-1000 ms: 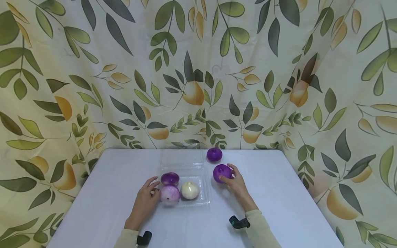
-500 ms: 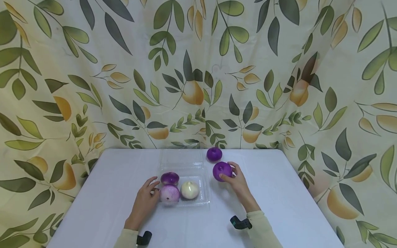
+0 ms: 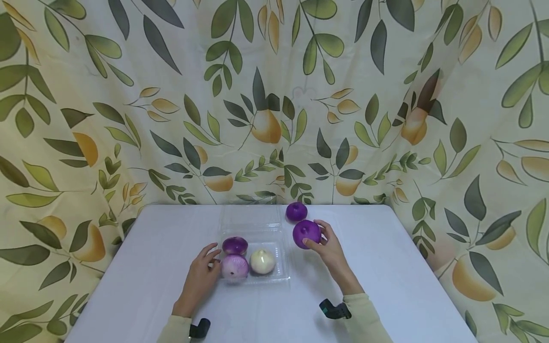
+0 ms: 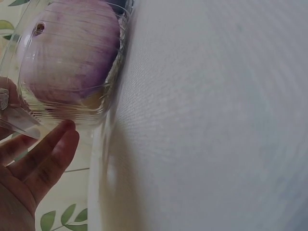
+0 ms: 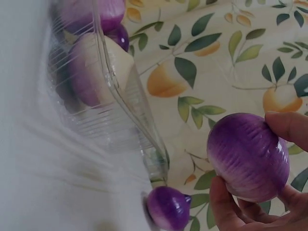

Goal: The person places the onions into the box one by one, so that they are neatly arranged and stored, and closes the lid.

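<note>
Beside the left wall of a clear, ribbed plastic box (image 3: 281, 267), the left hand (image 3: 200, 278) rests with relaxed, parted fingers. To its right, the right hand (image 3: 333, 255) pinches a glossy, round purple onion (image 3: 306, 234) above the white table (image 3: 386, 267), probably light and firm (the shine suggests some slip), best held round its widest part. Beyond sits a second glossy purple onion (image 3: 296, 211).

Cream curtain (image 3: 274, 95) w/ leaf & fruit print hangs bhd wht tbl (image 3: 137, 276).
</note>
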Tool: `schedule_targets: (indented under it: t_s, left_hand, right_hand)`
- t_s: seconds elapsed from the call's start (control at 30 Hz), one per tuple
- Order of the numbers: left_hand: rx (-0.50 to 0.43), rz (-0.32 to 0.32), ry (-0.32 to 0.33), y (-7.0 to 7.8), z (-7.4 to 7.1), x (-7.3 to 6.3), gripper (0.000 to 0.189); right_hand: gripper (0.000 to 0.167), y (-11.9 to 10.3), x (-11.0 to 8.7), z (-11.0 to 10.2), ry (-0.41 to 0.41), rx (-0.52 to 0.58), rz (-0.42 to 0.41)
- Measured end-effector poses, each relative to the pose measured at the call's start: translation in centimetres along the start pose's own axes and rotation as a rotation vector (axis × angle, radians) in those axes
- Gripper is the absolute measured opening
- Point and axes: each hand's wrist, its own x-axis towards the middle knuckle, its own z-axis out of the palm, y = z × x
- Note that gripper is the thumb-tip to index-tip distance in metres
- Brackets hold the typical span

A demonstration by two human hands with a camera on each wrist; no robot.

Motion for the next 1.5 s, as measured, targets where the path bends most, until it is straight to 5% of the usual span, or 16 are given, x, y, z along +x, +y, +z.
schedule_targets:
  t_s: [0.93,1.17,1.5]
  left_hand:
    - [-0.005,0.051,0.044,-0.3,0.1,0.2,0.029]
    - [-0.016,0.012,0.015,-0.1,-0.1,0.1,0.029]
    - [-0.015,0.045,0.037,0.0,-0.1,0.1,0.029]
  right_hand:
    - [0.068,-1.0,-0.3,2.3,-0.08,0.071,-0.069]
    - [0.067,-0.9,-0.5,3.1,-0.072,0.057,-0.066]
    - [0.066,-0.7,-1.0,4.8,-0.102,0.008,-0.063]
